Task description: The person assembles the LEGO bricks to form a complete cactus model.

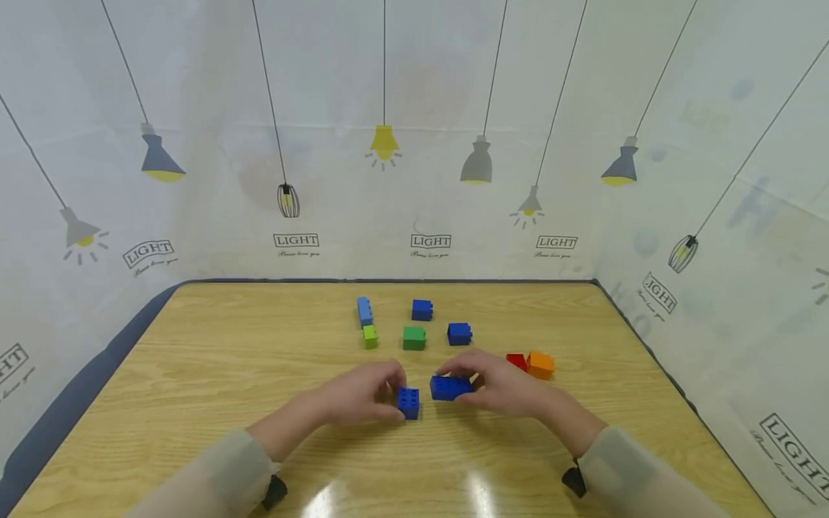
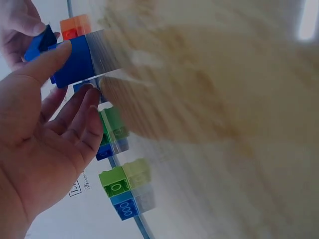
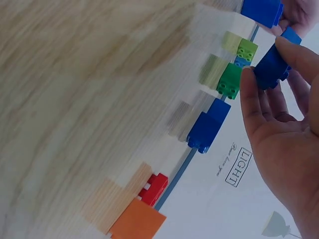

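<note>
My left hand [image 1: 363,392] holds a blue toy brick [image 1: 409,404], studs up, at the front middle of the table. In the left wrist view this brick [image 2: 77,62] meets its own reflection at the tabletop, with the thumb laid against it. Across a small gap, my right hand [image 1: 505,385] pinches a longer blue brick [image 1: 448,388] between thumb and fingers. The right wrist view shows that long brick [image 3: 273,64] raised off the table and tilted. The two bricks are apart.
Behind the hands lie a light blue brick [image 1: 365,311], a lime brick [image 1: 370,337], a green brick [image 1: 414,338] and two blue bricks [image 1: 422,310]. A red brick [image 1: 516,361] and an orange brick [image 1: 540,365] lie beyond the right hand. Printed curtains surround the wooden table [image 1: 259,324].
</note>
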Available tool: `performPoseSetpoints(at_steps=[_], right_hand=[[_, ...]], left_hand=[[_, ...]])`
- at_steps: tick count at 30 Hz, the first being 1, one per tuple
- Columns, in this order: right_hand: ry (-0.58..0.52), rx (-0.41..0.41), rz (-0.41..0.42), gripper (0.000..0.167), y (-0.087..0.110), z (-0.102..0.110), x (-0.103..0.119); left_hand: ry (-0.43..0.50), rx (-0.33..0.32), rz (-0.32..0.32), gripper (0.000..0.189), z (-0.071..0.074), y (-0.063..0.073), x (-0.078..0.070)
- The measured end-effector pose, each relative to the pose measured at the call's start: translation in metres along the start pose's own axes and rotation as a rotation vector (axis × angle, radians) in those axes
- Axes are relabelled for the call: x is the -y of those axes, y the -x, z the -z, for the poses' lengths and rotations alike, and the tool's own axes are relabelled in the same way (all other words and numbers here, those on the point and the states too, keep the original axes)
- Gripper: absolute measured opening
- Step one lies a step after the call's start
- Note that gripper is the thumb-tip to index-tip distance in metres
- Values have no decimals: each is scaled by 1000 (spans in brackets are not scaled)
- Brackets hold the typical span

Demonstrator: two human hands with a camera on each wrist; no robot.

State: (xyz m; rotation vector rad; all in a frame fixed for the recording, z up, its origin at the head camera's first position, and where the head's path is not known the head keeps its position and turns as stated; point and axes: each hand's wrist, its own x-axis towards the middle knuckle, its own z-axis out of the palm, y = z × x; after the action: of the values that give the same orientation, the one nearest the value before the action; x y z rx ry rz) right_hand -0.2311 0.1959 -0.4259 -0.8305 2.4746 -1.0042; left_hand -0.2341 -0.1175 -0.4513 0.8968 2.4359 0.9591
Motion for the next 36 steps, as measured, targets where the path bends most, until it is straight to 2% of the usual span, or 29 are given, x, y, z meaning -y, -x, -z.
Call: performPoseSetpoints(at_steps=[7, 13, 25, 36], right_hand=[[-34, 8, 62, 42, -10, -13, 6], [-23, 13, 98, 42, -15, -23, 8], [39, -6, 92, 38, -19, -30, 14], [33, -30, 35, 33, -23, -32, 23]], left_hand=[[161, 30, 15, 34, -2, 3, -2], [236, 21, 21, 33, -6, 3, -3], [226, -3, 18, 24, -8, 1, 0], [231, -13, 6, 23, -11, -2, 2]])
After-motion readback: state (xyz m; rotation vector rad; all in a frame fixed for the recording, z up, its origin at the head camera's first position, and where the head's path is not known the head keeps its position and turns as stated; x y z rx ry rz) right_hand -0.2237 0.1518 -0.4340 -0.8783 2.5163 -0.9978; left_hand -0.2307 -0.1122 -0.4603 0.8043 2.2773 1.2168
